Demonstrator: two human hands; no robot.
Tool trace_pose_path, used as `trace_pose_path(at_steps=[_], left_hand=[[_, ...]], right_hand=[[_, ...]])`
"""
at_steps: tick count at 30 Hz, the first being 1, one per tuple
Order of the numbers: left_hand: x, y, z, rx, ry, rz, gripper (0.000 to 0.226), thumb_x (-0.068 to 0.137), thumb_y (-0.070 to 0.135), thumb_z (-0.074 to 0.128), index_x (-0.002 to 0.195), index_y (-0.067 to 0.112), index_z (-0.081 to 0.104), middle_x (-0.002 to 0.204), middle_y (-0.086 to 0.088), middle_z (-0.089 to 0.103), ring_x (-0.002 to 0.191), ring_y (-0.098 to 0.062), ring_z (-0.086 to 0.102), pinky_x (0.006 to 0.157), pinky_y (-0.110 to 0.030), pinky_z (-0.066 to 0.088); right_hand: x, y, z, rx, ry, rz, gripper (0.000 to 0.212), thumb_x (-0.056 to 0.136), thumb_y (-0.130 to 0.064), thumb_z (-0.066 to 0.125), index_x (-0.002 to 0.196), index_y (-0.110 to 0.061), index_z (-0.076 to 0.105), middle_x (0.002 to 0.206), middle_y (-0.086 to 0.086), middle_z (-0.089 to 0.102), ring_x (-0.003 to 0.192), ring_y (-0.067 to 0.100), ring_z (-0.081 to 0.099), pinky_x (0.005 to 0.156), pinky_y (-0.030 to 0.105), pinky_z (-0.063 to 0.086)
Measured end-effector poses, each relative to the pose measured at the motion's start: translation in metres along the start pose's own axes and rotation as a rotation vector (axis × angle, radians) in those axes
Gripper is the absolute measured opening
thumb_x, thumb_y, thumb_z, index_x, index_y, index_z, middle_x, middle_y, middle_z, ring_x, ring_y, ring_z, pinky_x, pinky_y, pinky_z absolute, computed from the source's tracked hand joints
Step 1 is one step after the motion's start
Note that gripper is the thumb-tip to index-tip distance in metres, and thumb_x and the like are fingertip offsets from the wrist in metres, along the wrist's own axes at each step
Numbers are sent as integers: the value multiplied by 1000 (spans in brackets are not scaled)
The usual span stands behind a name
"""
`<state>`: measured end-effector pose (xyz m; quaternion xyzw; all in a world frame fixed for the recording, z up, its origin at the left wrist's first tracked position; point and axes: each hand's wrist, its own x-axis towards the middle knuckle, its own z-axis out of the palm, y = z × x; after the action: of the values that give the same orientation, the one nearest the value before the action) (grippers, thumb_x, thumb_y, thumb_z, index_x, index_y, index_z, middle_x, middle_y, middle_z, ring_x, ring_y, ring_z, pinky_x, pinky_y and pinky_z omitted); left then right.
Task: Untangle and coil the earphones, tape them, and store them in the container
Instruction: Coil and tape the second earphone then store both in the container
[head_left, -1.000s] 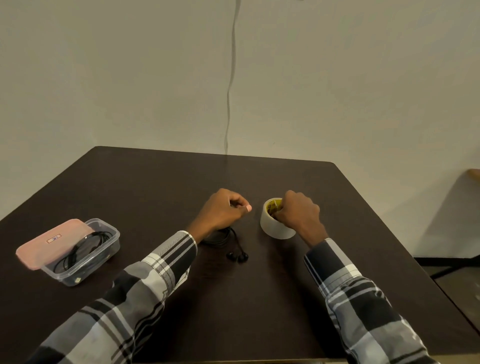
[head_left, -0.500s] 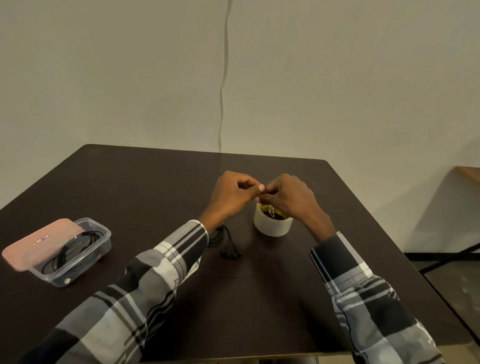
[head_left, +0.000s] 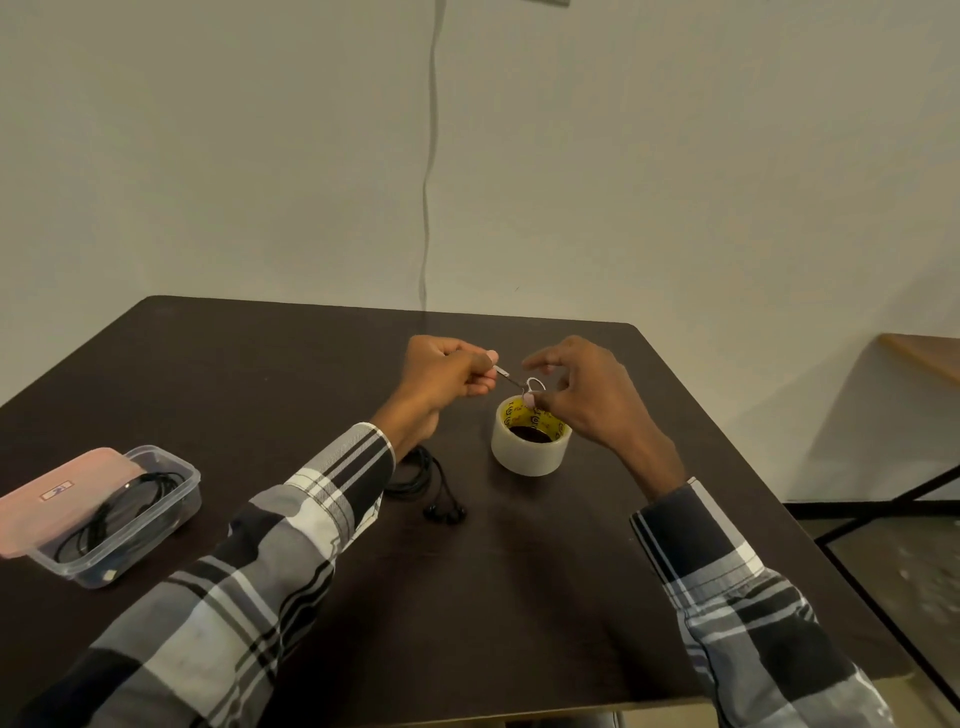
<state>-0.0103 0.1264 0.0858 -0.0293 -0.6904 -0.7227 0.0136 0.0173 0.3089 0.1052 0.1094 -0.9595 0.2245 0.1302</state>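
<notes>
- Container (head_left: 111, 525) sat at far left of counter (head_left: 260, 374), clear-walled, pink lid (head_left: 57, 499) laid partly across its top, one dark coiled cord visible inside.
- Coiled earphones (head_left: 426, 483) lay on counter near centre, partly hidden under left sleeve (head_left: 291, 525), both earbuds exposed at front; not yet taped, not yet stored.
- Left hand (head_left: 441, 379) raised above counter, fingers curled, thumb and forefinger pinching one end of a small strip, judged to be tape (head_left: 511, 378).
- Right hand (head_left: 582, 395) raised over tape roll (head_left: 530, 436), thumb and a fingertip pinching other end of strip, remaining fingers spread loosely.
- Tape roll stood upright just right of earphones, yellow core showing, touching neither hand as far as could be told.
- Step in hand judged as preparing a tape piece. Recommended: keep strip taut between both pinches, sticky face off fingers, then lower onto coil without letting loops spring apart.
- Obstruction: left sleeve draped over coil; lifting forearm advised before wrapping. Lid partly covering container, to be shifted before storage.
- Wall cable (head_left: 428, 156) hung behind counter, well clear of work.
</notes>
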Motion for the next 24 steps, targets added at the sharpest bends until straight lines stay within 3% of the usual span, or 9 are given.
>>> trace_pose_path(at_steps=[4, 8, 11, 13, 17, 20, 24], left_hand=[[3, -2, 0, -71, -49, -63, 10, 84, 8, 75, 87, -1, 74, 74, -12, 74, 62, -13, 69, 61, -20, 58], [3, -9, -2, -150, -136, -56, 18, 87, 18, 73, 92, 1, 74, 78, -8, 74, 68, -13, 70, 65, -21, 58], [8, -19, -6, -85, -96, -44, 23, 96, 19, 61, 110, 3, 70, 98, -10, 74, 85, -16, 72, 76, -26, 60], [11, -29, -7, 90, -110, -33, 29, 100, 6, 50, 126, 7, 62, 118, -9, 69, 107, -17, 67, 86, -29, 57], [13, -46, 6, 400, -280, -36, 66, 88, -18, 37, 149, 9, 38, 148, -6, 47, 139, -19, 42, 106, -27, 37], [17, -53, 16, 444, -345, -42, 67, 90, -14, 41, 152, 9, 32, 154, -7, 40, 143, -19, 36, 108, -25, 31], [21, -61, 19, 457, -391, -8, 59, 92, -7, 49, 148, 9, 40, 148, -8, 48, 135, -19, 46, 113, -33, 36]], right_hand=[[-1, 0, 3, 20, -106, 20, 24, 87, -20, 75, 111, -25, 74, 99, -8, 71, 91, 10, 65, 74, 29, 54], [-1, 5, 7, 174, -154, 84, 15, 89, -11, 72, 95, -24, 71, 87, -9, 70, 65, 8, 72, 66, 24, 59], [-3, 15, 5, 250, -109, 134, 14, 86, -12, 76, 84, -21, 65, 77, -3, 71, 54, 8, 69, 59, 23, 55], [-6, 19, 5, 223, -92, 155, 16, 81, -23, 82, 80, -21, 66, 73, -5, 72, 59, 10, 70, 59, 25, 56], [-11, 19, 16, -56, -218, 141, 28, 72, -48, 85, 82, -28, 68, 81, -12, 71, 77, 6, 65, 64, 27, 49], [-12, 14, 27, -135, -233, 103, 25, 73, -43, 84, 92, -32, 72, 87, -15, 69, 80, 6, 62, 63, 24, 43], [-12, 11, 36, -196, -223, 73, 20, 78, -31, 77, 99, -29, 75, 94, -8, 73, 88, 16, 67, 70, 29, 50]])
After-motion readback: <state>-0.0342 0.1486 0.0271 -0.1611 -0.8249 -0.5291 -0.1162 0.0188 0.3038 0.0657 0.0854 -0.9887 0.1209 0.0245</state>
